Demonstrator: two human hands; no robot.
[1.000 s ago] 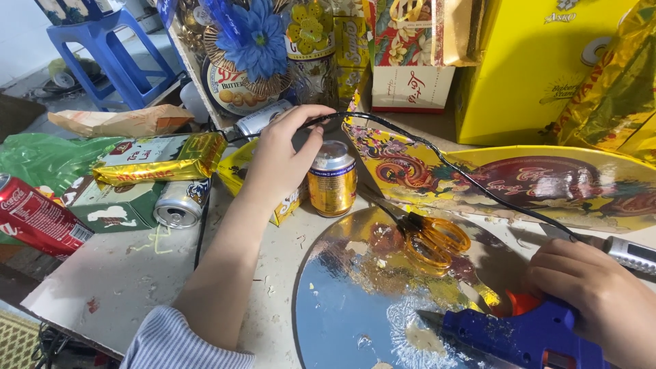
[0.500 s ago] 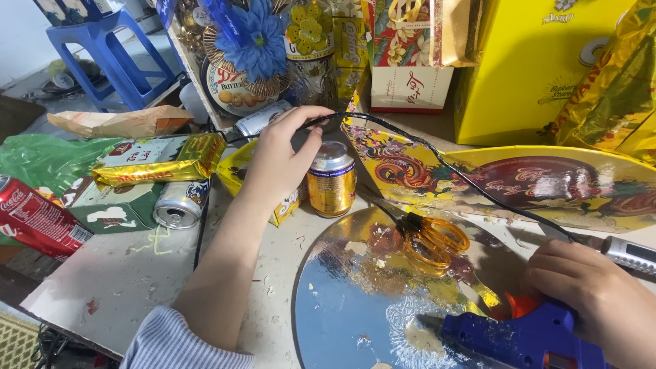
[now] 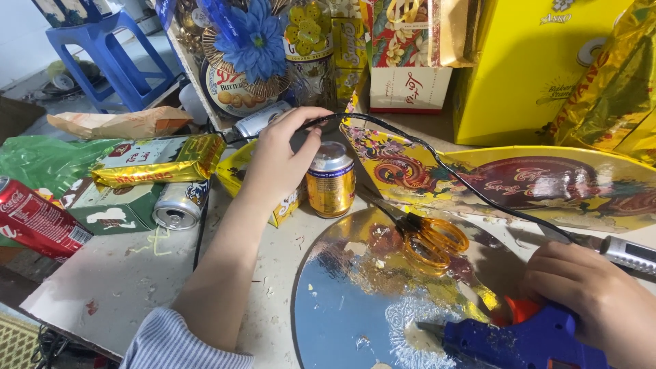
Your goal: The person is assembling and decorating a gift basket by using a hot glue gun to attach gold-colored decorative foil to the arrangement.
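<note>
**Cord pinched above can; glue gun gripped at lower right**

The left hand (image 3: 283,160) is seen reaching forward, fingers closed on a black cord (image 3: 437,160) just above a gold drink can (image 3: 331,179). The cord's far end is lost among the packages behind the hand. The can stands upright, long axis vertical, top facing up, its left side partly covered by the hand.

The right hand (image 3: 593,297) is clenched around the handle of a blue hot glue gun (image 3: 519,339), which is cut off by the bottom edge. The gun lies roughly horizontal, nozzle pointed left over a round mirrored board (image 3: 342,301). The trigger is hidden by the fingers. Whether the cord joins the gun cannot be told.

Orange-handled scissors (image 3: 427,236) lie on the board, blades pointing up-left toward the can.

Packages noted: a long gold-wrapped bar (image 3: 160,164) on a green box at left; a silver can (image 3: 179,203) on its side; a red can (image 3: 37,222) at the left edge, cut off; a tall yellow box (image 3: 533,68) at upper right; a blue fabric flower (image 3: 256,41) on a wrapped hamper at the back.
</note>
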